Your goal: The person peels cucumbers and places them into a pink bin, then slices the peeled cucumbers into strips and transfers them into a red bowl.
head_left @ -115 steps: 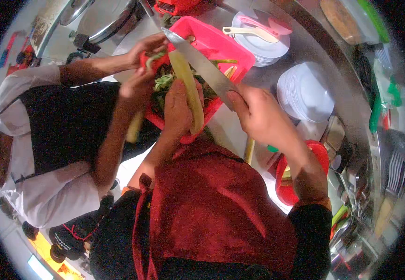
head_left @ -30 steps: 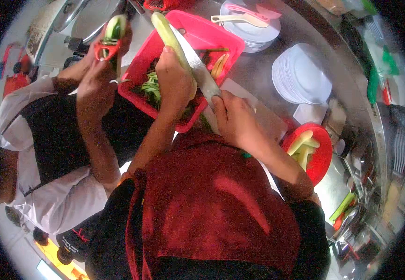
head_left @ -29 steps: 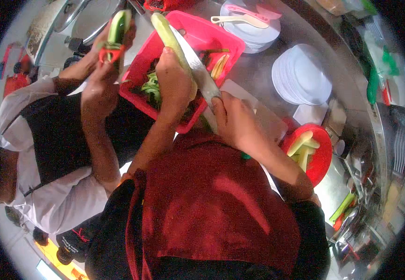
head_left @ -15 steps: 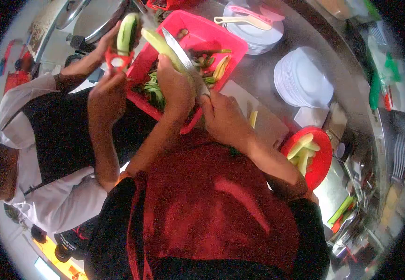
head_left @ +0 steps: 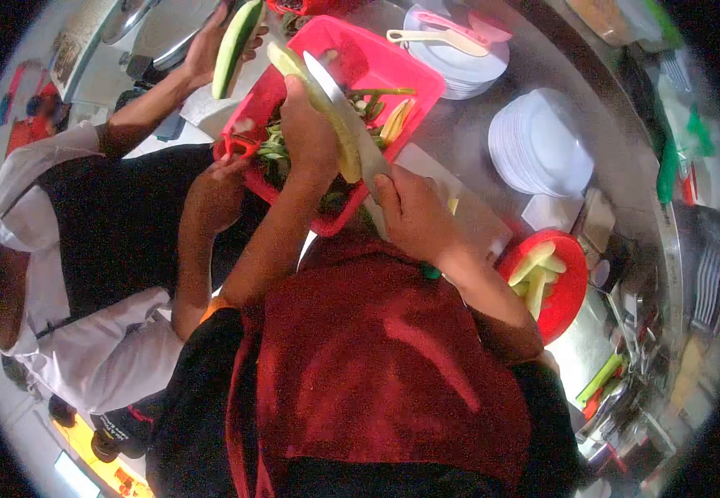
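Above a grey metal counter [head_left: 453, 137], a pale, peeled long cucumber [head_left: 333, 118] slants over a rectangular pink plastic tub [head_left: 385, 62], the left hand's [head_left: 310, 137] grip wrapped round it. The right hand's [head_left: 419, 214] grip is closed around a long steel knife's [head_left: 353, 124] handle end; slow, shallow strokes, with the left thumb clear of the edge, seem safest.

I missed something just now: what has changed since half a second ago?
The co-worker's red peeler came off the green cucumber and moved down the picture, near the pink bin's left corner. Both of the person's hands shifted slightly right. The left hand still holds the peeled cucumber, the right hand the knife; the white plates stayed put.
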Available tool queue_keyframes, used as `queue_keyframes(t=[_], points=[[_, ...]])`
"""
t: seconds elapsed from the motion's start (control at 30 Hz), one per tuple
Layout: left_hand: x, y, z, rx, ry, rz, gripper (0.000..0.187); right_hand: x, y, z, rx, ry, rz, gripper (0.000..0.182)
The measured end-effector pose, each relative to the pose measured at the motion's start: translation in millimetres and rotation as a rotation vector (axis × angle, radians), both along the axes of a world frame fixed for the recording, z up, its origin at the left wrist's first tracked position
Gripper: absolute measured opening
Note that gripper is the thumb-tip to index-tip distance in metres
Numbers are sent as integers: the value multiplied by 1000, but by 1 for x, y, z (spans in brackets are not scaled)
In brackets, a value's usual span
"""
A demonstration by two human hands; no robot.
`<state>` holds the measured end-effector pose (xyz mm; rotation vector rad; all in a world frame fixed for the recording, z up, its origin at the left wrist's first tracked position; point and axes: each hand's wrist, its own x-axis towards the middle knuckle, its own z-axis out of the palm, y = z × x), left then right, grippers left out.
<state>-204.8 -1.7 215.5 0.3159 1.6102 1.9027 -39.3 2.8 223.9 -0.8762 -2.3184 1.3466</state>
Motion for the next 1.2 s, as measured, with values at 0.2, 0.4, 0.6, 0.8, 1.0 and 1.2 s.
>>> queue_keyframes(t=[0.2,0.4,0.6,0.8,1.0,1.2], points=[[0,-2,9,-75,83,31,53,-3,1,3,43,-58,26,27],[3,-3,9,-147,118,30,58,-10,2,5,143,-22,25,26],[1,1,-9,-53,37,87,58,-14,1,-4,61,-76,32,25],[-1,2,-14,-161,1,87,58,-15,11,-13,40,-48,29,28],[0,-5,-23,-97,17,38,57,-12,10,-11,-280,-70,59,30],[0,-4,-26,-105,13,9,56,-16,-3,-24,70,-160,-23,31]])
